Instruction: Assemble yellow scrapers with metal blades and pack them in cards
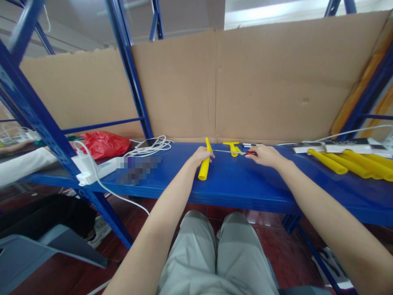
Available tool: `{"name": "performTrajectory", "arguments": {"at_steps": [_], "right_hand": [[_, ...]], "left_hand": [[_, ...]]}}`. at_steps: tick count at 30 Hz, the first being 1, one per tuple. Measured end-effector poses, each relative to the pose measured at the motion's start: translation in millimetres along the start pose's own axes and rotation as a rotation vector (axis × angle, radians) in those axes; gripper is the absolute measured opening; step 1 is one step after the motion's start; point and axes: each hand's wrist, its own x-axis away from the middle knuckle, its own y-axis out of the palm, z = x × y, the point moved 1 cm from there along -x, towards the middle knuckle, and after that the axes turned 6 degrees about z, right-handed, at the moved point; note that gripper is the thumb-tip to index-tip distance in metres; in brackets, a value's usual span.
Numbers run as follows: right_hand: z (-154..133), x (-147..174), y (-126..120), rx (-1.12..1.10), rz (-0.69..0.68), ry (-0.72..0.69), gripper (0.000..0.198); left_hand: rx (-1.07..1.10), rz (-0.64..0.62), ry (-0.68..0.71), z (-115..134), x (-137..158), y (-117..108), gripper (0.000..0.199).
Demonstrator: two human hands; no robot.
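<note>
My left hand (203, 156) is closed round a yellow plastic handle (204, 169), a tube with a narrower upper end, held over the blue shelf (233, 184). In my right hand (263, 155) is a screwdriver (251, 153) with a dark red grip. Its long metal shaft runs left, level, and the tip reaches the yellow handle beside my left fingers. Whether the tip sits on a screw is too small to tell. Behind the shaft lies a yellow T-shaped piece (234, 148).
Several yellow tubes (330, 162) and white-and-black blades (353, 146) lie at the right. To the left are a white power strip (101, 169), coiled white cable (156, 145) and a red plastic bag (106, 143). Cardboard (260, 82) walls the back. Another person's sleeve (27, 166) shows far left.
</note>
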Motion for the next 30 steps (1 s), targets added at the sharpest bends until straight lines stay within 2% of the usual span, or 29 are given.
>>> {"name": "performTrajectory", "arguments": {"at_steps": [4,11,17,21,25,30], "right_hand": [[2.2,-0.5,1.9,-0.031,-0.009,-0.003,0.026],[4.9,0.2,6.1,-0.009,0.017,0.05,0.016],[2.6,1.0,3.9,-0.057,-0.005,-0.039,0.024],[2.4,0.3,3.9,-0.074,-0.043,-0.011,0.03],[5.8,-2.5,12.7,-0.167,-0.089,0.017,0.026],[10.2,-4.1,20.9,-0.206,-0.025,0.027,0.017]], "left_hand": [[-0.021,-0.007,-0.048,-0.1,2.1,1.4,0.012],[-0.096,0.027,-0.042,-0.4,4.5,4.2,0.01],[-0.16,0.055,-0.033,3.7,10.7,2.1,0.009],[-0.195,0.064,-0.034,6.8,15.1,0.9,0.01],[-0.209,0.069,-0.02,7.8,15.8,0.8,0.011],[-0.215,0.072,-0.017,8.0,15.8,1.1,0.011]]}}
